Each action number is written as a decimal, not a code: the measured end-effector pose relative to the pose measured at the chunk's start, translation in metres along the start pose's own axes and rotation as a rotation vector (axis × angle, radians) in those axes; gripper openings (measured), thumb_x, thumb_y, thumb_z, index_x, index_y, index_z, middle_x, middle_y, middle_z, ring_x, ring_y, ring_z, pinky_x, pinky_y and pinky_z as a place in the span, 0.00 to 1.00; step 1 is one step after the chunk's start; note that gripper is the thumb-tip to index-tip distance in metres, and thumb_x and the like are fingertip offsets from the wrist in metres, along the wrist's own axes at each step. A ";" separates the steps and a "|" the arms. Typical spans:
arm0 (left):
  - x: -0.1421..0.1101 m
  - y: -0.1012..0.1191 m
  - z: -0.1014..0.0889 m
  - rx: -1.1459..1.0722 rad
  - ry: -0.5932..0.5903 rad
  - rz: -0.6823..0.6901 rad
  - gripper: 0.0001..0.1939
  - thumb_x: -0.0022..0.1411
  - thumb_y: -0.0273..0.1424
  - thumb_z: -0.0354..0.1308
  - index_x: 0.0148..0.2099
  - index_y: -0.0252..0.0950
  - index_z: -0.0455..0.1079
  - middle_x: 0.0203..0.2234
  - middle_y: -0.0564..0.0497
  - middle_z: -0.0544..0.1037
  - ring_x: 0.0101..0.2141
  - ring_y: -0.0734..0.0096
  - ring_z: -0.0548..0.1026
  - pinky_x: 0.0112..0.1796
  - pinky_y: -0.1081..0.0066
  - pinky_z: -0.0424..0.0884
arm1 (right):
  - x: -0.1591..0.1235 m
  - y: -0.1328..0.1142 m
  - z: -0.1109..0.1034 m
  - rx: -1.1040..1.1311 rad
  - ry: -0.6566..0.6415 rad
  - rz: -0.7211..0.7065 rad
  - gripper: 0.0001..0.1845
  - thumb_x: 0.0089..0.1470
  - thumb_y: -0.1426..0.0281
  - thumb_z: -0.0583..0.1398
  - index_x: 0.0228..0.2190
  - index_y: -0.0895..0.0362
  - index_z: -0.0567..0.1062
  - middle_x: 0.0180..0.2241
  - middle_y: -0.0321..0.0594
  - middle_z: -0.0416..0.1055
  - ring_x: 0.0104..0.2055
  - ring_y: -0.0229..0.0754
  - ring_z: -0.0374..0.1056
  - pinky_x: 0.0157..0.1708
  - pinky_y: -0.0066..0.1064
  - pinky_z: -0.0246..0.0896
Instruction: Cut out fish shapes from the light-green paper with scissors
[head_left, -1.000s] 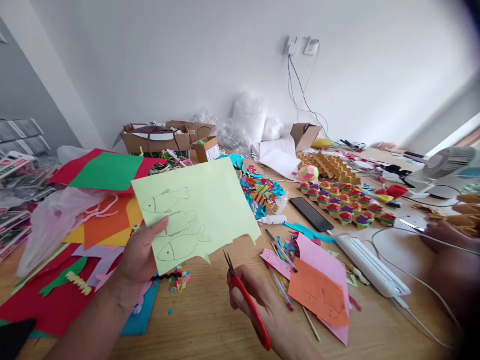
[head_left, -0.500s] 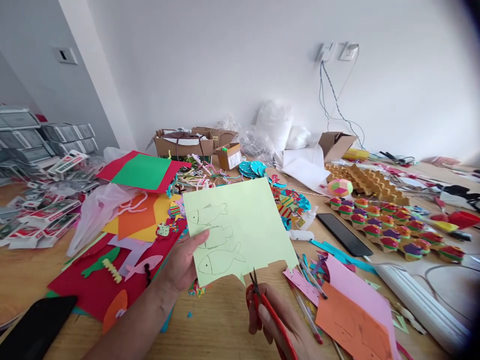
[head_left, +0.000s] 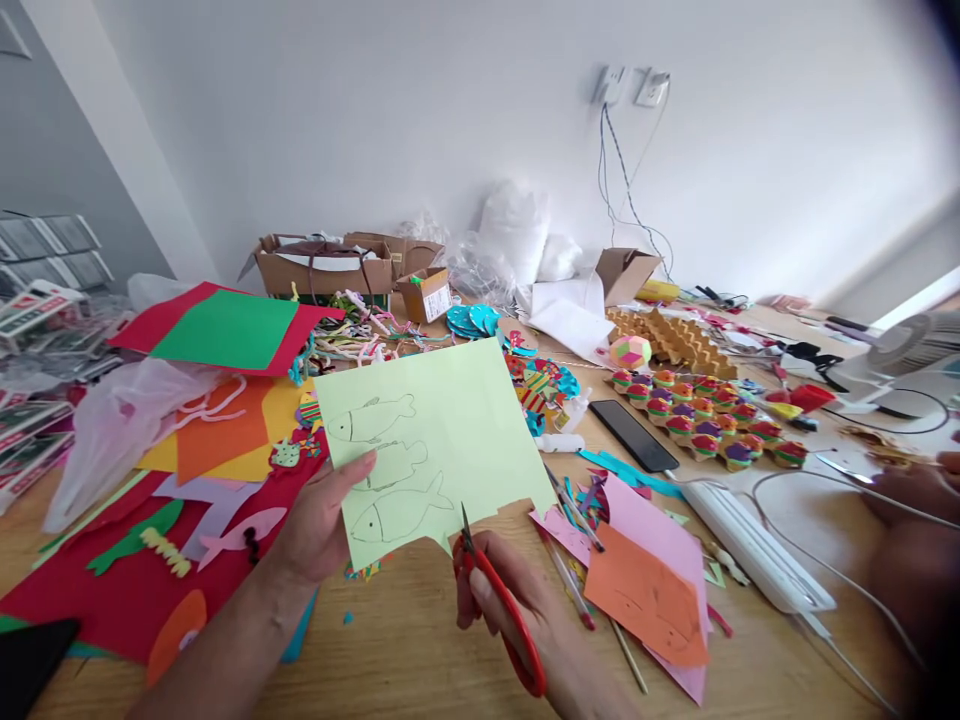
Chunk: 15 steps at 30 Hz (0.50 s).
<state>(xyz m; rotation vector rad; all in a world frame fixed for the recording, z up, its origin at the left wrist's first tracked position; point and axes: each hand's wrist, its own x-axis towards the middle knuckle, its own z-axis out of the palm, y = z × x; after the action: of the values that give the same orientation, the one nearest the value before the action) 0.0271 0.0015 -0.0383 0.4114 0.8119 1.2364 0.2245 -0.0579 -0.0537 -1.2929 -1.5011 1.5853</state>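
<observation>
A pale green sheet of paper [head_left: 480, 430] is held up over the table, its left edge pinched in my left hand [head_left: 322, 520] with the thumb on top. Three fish outlines are drawn in pencil on its left part, and its lower edge is cut unevenly. My right hand [head_left: 502, 590] grips red-handled scissors [head_left: 517, 640] by the loops. Their dark blades lie at the sheet's lower edge, close to the tail of the lowest fish; they look nearly closed. Below the sheet, small patterned paper bits peek out on the wooden table.
Red card [head_left: 67, 580] with cut paper fish lies left. Orange paper [head_left: 645, 600] with drawn outlines rests on pink paper at right. A phone [head_left: 634, 435], a painted egg carton [head_left: 712, 415] and a white power strip [head_left: 757, 545] stand beyond. Another person's hand [head_left: 915, 500] shows at far right.
The view has turned to the right, so a fan and another person's hand now show. The scissors' blades have moved from just below the sheet's lower edge up onto it.
</observation>
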 end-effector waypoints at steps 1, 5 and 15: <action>0.000 0.000 0.000 0.000 -0.001 -0.014 0.26 0.60 0.25 0.56 0.61 0.30 0.67 0.44 0.40 0.83 0.48 0.46 0.78 0.45 0.52 0.78 | 0.000 0.000 0.000 0.015 -0.001 -0.003 0.25 0.54 0.45 0.54 0.28 0.55 0.63 0.24 0.35 0.64 0.28 0.39 0.59 0.30 0.30 0.53; -0.003 0.001 0.004 -0.029 0.013 -0.063 0.24 0.61 0.26 0.54 0.60 0.29 0.68 0.43 0.40 0.83 0.48 0.47 0.78 0.47 0.53 0.77 | 0.000 0.002 0.001 0.056 0.005 -0.004 0.26 0.53 0.44 0.55 0.28 0.56 0.64 0.23 0.35 0.65 0.27 0.39 0.61 0.30 0.30 0.55; -0.004 0.003 0.000 -0.012 0.081 0.004 0.26 0.63 0.25 0.55 0.63 0.41 0.65 0.36 0.53 0.86 0.48 0.58 0.79 0.45 0.67 0.78 | 0.004 0.006 0.008 0.229 0.057 0.045 0.24 0.50 0.47 0.59 0.26 0.55 0.63 0.20 0.31 0.64 0.21 0.34 0.61 0.24 0.26 0.58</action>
<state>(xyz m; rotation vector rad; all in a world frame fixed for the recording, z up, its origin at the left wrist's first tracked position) 0.0251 -0.0013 -0.0352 0.3545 0.8728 1.2675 0.2168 -0.0589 -0.0614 -1.2376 -1.2235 1.6790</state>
